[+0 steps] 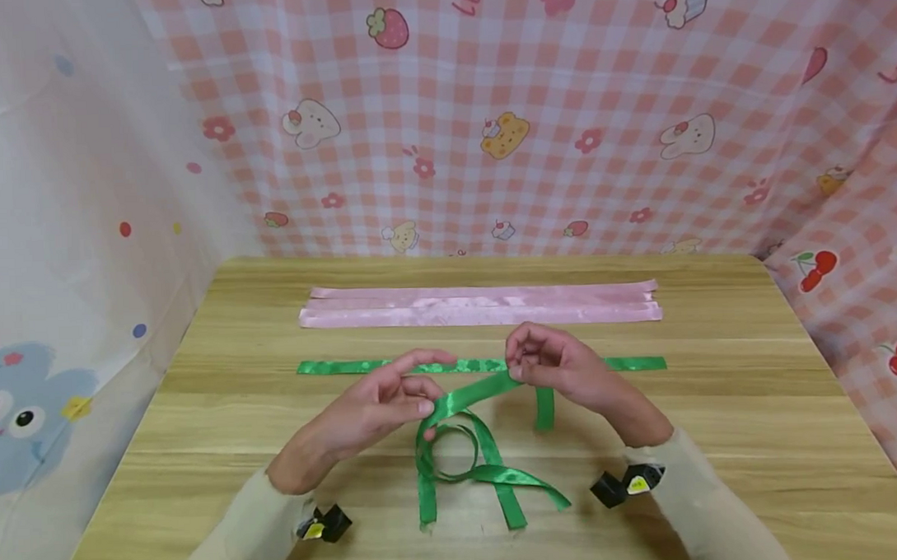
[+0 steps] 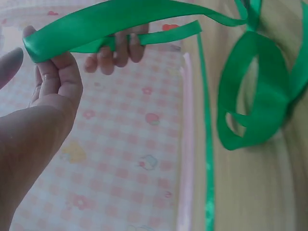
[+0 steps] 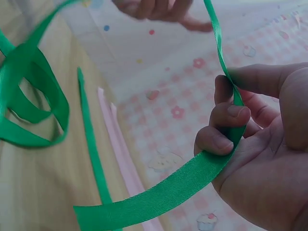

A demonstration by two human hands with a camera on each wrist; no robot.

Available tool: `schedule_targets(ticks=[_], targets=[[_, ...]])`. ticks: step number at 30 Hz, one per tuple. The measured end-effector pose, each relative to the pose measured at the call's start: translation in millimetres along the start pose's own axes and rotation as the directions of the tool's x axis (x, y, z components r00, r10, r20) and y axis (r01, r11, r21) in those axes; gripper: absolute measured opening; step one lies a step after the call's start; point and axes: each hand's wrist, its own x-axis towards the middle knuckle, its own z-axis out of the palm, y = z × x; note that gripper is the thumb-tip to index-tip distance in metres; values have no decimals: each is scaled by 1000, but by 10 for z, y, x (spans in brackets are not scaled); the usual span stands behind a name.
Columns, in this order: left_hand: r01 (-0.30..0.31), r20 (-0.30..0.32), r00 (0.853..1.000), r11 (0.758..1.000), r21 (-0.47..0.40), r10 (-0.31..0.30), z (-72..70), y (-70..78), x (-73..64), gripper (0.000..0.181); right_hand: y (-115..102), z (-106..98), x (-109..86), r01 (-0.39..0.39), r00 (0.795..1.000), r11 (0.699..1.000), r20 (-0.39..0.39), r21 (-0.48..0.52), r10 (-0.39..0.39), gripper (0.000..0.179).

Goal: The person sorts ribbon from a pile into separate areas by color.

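Observation:
A shiny green ribbon [image 1: 478,393] is stretched between my two hands above the table. My left hand [image 1: 379,408] pinches it between thumb and fingers, its index finger pointing out to the right. My right hand [image 1: 559,365] pinches the other side, fingers curled; in the right wrist view the ribbon [image 3: 178,185] runs through these fingers and its cut end hangs free. Below my left hand, more green ribbon [image 1: 510,474] curls in a round loop, with several tails spreading toward the table's front. How the loop joins the held stretch is partly hidden by the left fingers.
Behind my hands a flat green strip [image 1: 348,367] lies straight across the wooden table [image 1: 201,420]. Farther back, pink ribbon strips [image 1: 479,315] lie side by side. A pink checked curtain [image 1: 449,90] hangs behind the table, and a white printed cloth [image 1: 82,202] at the left.

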Motion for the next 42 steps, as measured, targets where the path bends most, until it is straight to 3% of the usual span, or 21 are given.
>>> schedule_targets(ticks=[7,11,18,26,32,42], targets=[[-71,-16,997,996,57,72,-9,187,-101,49,-77,-179,-145,8,999,999,-39,-40,-10,11],[-88,-67,994,994,65,92,-80,265,-182,47,-90,-288,-251,14,999,997,-38,-72,-17,10],[-122,-96,986,985,122,134,-260,366,-347,47,-128,-433,-422,-1,1000,996,-26,-91,-1,12],[-3,-193,980,966,259,55,-517,362,-564,41,-114,-577,-600,-19,999,994,-36,-111,15,14],[45,-215,976,951,307,23,-697,316,-679,39,-105,-667,-696,-45,997,993,-69,-106,38,13],[120,-273,962,926,359,-19,-858,246,-778,32,-74,-756,-798,-75,993,989,-100,-127,62,9]])
